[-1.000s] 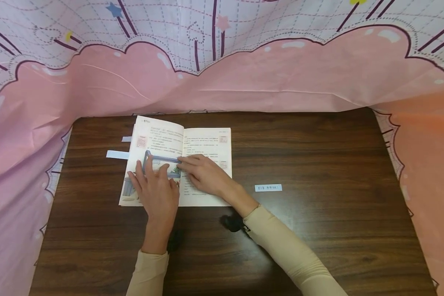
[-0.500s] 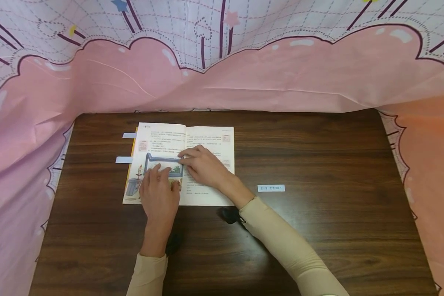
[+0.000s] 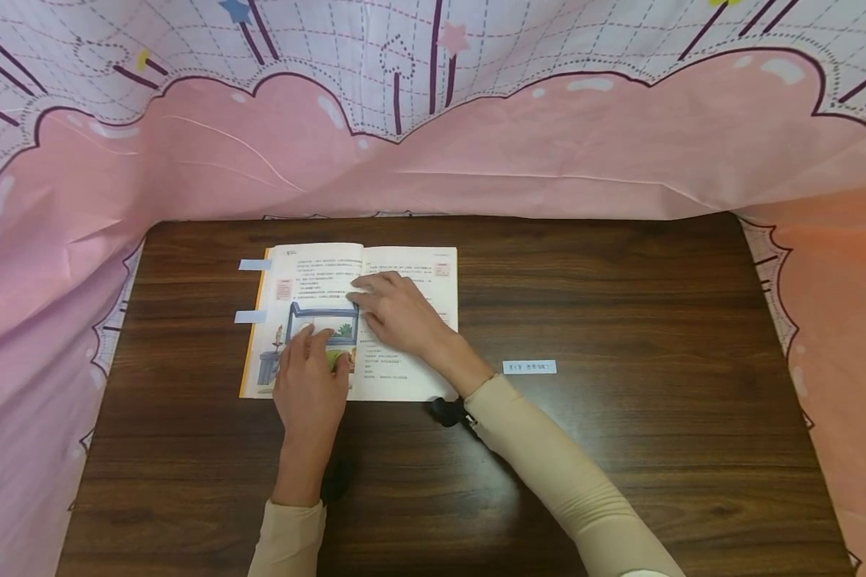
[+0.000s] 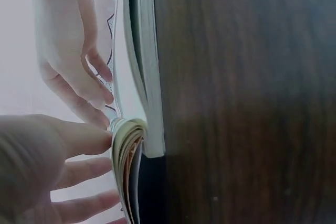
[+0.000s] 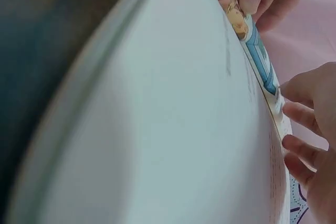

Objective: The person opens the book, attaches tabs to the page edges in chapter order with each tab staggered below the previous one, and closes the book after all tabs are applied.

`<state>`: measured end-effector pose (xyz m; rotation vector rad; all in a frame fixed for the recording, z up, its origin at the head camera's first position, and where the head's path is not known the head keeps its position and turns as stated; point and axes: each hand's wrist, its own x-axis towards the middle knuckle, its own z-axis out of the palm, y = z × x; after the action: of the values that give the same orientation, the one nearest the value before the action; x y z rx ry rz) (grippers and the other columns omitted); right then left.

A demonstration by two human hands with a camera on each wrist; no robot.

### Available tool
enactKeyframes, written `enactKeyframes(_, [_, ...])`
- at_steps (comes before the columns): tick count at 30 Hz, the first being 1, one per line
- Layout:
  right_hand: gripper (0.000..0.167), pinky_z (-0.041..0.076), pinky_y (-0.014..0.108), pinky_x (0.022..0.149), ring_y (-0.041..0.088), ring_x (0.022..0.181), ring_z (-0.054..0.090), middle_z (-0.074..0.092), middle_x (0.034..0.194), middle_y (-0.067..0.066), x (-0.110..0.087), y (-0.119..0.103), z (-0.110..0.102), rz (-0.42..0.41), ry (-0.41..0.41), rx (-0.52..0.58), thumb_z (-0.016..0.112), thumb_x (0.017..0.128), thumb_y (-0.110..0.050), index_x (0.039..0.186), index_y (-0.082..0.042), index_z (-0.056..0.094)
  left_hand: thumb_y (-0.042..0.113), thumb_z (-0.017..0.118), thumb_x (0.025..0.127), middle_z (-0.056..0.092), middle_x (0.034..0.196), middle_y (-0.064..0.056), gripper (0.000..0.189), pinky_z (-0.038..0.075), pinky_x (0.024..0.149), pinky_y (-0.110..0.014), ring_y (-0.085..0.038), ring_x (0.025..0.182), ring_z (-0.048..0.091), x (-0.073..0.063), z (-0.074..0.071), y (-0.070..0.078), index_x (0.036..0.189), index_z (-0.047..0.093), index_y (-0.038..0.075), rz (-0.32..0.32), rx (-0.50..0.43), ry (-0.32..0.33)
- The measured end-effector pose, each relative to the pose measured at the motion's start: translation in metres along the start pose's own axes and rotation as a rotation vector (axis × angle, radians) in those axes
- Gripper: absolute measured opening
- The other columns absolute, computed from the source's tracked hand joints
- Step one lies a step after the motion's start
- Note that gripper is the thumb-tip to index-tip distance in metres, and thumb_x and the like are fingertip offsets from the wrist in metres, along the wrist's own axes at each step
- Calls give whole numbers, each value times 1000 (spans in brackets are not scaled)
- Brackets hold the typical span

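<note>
An open book (image 3: 411, 386) lies on the table, printed text on both pages and a coloured window illustration (image 3: 322, 327) on the left one. My left hand (image 3: 310, 393) rests on the lower left page, over part of the illustration. Its fingers touch the curved pages (image 4: 126, 140) near the fold in the left wrist view. My right hand (image 3: 402, 314) lies across the right page, fingertips at the central fold. In the right wrist view, fingertips of the right hand (image 5: 315, 124) press along the fold beside the picture. Neither hand grips anything.
Two pale blue paper tabs (image 3: 254, 264) stick out from the book's left edge. A pale blue paper strip (image 3: 529, 367) with writing lies on the brown table (image 3: 635, 320) to the right. A pink patterned curtain (image 3: 512, 176) hangs along the back and sides.
The left page has settled flatter, uncovering the yellow cover edge. My left hand has drawn down toward the near edge, and my right hand has slid slightly up along the fold.
</note>
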<state>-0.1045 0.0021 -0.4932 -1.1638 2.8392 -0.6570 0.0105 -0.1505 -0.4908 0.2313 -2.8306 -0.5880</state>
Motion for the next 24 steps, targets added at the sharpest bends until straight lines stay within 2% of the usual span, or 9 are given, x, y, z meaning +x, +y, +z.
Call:
enactKeyframes(3, [44,34,46,110,28,139,38,44,152,4,3,2,0,62,-29,-33,62,98,-27,141,-20,58,15,80,83,57,133,-24,42,50,86,-60,-43,120,55,-1,1,-2,121,67,2,15,-13,-5])
enactKeyframes(6, [54,30,51,112,31,145,30,36,158,4,7,4,1,114,-54,-58,63,97,-40,146,-22,51,16,79,85,56,135,-24,42,48,92,-59,-43,124,53,-2,2,-5,123,66,2,21,-30,-31])
enactKeyframes(11, [67,21,54,115,32,149,20,24,164,2,12,4,3,174,-101,-79,57,95,-57,153,-27,41,21,74,90,51,145,-19,43,41,102,-61,-40,137,43,-4,3,-11,129,64,7,-37,-47,-113])
enactKeyframes(15, [74,17,57,117,28,150,20,21,164,1,14,3,7,215,-125,-126,50,94,-65,156,-30,32,22,70,94,47,149,-18,43,37,104,-64,-41,141,37,-5,4,-13,134,61,8,-71,-51,-152])
enactKeyframes(19, [80,13,60,117,25,148,23,24,163,-1,16,4,11,248,-107,-174,47,92,-71,157,-29,29,22,68,95,44,150,-19,44,33,107,-64,-42,141,35,-7,5,-13,135,59,7,-58,-50,-155])
enactKeyframes(24, [80,11,62,116,25,144,30,30,160,-2,19,5,13,261,-87,-195,48,89,-73,156,-30,32,23,70,94,43,152,-19,49,34,107,-63,-41,142,34,-8,5,-14,138,56,8,-38,-31,-173])
